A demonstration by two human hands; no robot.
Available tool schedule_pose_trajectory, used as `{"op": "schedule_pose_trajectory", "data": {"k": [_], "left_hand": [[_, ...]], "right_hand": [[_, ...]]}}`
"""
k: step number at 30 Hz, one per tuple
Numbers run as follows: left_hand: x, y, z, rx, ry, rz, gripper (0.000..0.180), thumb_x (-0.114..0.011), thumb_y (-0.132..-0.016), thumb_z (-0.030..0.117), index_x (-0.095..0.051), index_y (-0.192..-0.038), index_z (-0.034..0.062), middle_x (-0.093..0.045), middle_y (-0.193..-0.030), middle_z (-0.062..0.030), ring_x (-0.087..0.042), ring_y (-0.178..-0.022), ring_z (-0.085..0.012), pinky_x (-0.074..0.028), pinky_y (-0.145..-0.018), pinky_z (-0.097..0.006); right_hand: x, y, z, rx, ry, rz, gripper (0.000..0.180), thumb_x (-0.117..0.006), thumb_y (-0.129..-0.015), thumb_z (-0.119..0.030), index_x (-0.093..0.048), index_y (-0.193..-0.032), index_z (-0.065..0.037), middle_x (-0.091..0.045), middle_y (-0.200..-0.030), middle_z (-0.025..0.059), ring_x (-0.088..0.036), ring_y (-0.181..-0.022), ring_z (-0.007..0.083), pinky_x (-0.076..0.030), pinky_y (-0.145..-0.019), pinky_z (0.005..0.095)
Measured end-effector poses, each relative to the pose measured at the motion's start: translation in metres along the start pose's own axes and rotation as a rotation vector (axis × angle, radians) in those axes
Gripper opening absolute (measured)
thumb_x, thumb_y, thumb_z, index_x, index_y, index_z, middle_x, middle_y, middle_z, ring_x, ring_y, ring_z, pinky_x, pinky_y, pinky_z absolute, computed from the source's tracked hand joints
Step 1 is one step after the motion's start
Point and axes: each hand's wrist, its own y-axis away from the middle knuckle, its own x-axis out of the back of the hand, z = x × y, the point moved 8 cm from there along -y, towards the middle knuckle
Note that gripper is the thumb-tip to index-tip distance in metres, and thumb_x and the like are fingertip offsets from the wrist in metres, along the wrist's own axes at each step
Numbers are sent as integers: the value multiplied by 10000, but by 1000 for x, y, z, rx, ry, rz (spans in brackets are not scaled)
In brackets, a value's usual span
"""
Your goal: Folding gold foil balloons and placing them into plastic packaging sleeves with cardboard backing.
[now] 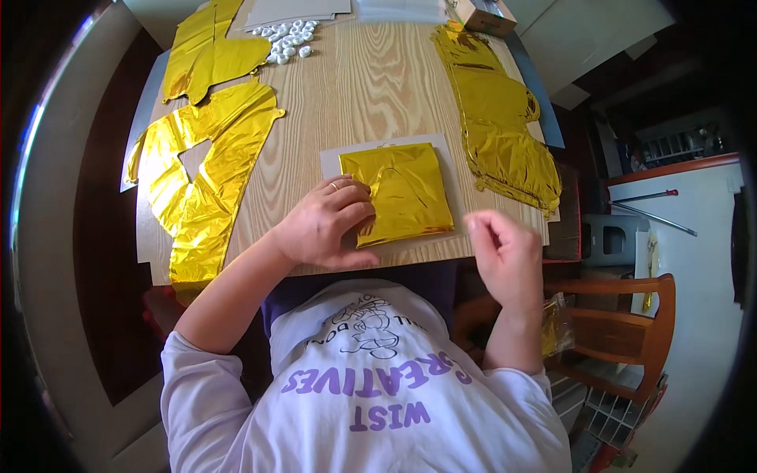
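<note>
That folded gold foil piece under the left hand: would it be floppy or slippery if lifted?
The folded gold foil piece looks thin and creased, so it would probably flop. Its glossy surface suggests it may slide on the grey card. The left hand is pressing it flat.

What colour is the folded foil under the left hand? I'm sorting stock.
Shiny gold folded foil, head view.

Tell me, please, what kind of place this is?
Probably a room at home used for packing or craft work: a wooden table covered with flat gold foil balloons, a wooden chair beside it, and a pile of small white pieces.
</note>
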Motion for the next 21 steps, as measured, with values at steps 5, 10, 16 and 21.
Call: {"op": "schedule_pose_trajectory", "data": {"k": [5, 10, 16, 21], "left_hand": [[10, -9, 8, -39, -48, 72, 586, -740, -834, 526, -660, -1097, 9, -613, -1143, -180, -582, -1136, -377, -461, -997, -470], [-4, -20, -8, 222, -325, 118, 790, -645, -903, 576, -508, -1373, -44, -455, -1444, -277, -410, -1384, -436, -333, -1144, -519], [-38, -10, -23, 330, -422, -27, 1003, -431, -935, 721, -343, -1510, -95, -294, -1589, -316, -238, -1510, -452, -157, -1237, -539], [-38, -13, -24, 361, -401, -87, 1019, -415, -927, 732, -328, -1518, -94, -279, -1598, -315, -220, -1518, -447, -148, -1240, -540]], "right_hand": [[-47, -58, -4, 424, 202, -4, 334, -636, -975, -224, -641, -1228, -6, -640, -1244, 187, -613, -1147, 329, -455, -1001, 446], [-113, -75, 43, 438, 397, -317, 622, -514, -1030, -374, -396, -1518, -6, -353, -1601, 212, -304, -1498, 361, -169, -1237, 532], [-121, -62, 54, 467, 415, -283, 668, -486, -1038, -386, -330, -1552, 10, -295, -1634, 206, -262, -1518, 369, -144, -1238, 533], [-120, -63, 52, 430, 475, -330, 718, -475, -1030, -421, -294, -1569, 18, -246, -1655, 207, -213, -1540, 357, -112, -1247, 523]]}}
